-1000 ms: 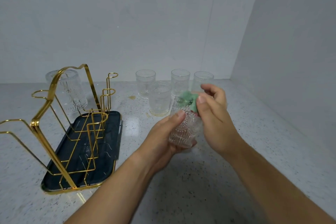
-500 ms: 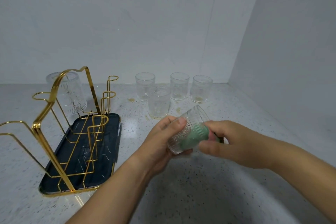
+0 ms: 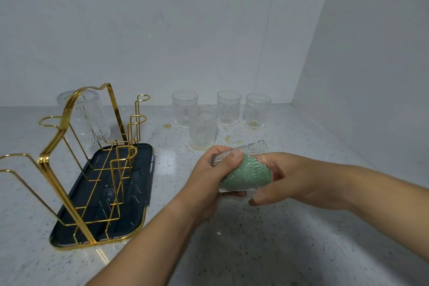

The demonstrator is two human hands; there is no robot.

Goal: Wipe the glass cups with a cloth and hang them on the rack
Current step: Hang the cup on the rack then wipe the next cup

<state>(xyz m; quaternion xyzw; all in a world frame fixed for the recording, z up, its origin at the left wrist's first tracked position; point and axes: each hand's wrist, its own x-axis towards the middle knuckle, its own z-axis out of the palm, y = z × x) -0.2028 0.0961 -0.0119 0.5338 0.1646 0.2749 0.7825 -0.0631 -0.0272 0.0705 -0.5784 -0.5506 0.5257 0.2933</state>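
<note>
Pushed deeper than half a second ago, the green cloth (image 3: 249, 173) is packed inside the glass cup (image 3: 255, 146), which is gripped on its side by the left hand (image 3: 209, 181) above the table (image 3: 278, 239), right of the gold rack (image 3: 60, 146), the cloth being held by the right hand's (image 3: 294, 179) curled fingers.

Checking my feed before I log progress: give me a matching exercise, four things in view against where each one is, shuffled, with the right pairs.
Things:
1. green cloth
2. held cup
3. gold rack
4. lone cup

Places:
A. stands on the dark tray
B. stuffed inside the held cup
C. far left, by the rack's back end
D. on its side, gripped by the left hand, right hand at its mouth

Pairs: 1-B, 2-D, 3-A, 4-C
</note>
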